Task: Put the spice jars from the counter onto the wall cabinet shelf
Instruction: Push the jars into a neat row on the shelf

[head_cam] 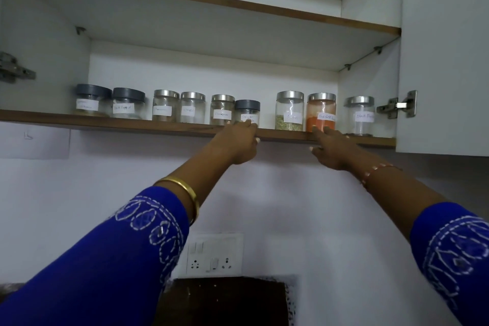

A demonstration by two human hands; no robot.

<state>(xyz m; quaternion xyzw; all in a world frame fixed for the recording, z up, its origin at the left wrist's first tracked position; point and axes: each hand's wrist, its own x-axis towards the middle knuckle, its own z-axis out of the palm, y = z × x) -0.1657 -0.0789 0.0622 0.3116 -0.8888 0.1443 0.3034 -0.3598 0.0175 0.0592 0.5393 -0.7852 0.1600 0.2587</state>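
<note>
Single head-worn wide-angle view, which looked forward and steeply upward from below the shelf front edge into the open wall cabinet, at arm's reach; the cabinet's right door bounded the frame's right side.

Shelf bears roughly nine jars.

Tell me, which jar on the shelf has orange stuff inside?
The silver-lidded jar second from the right end, just above the right hand. It alone is filled with orange-red powder; the other jars look clear, greenish or brownish.
</note>
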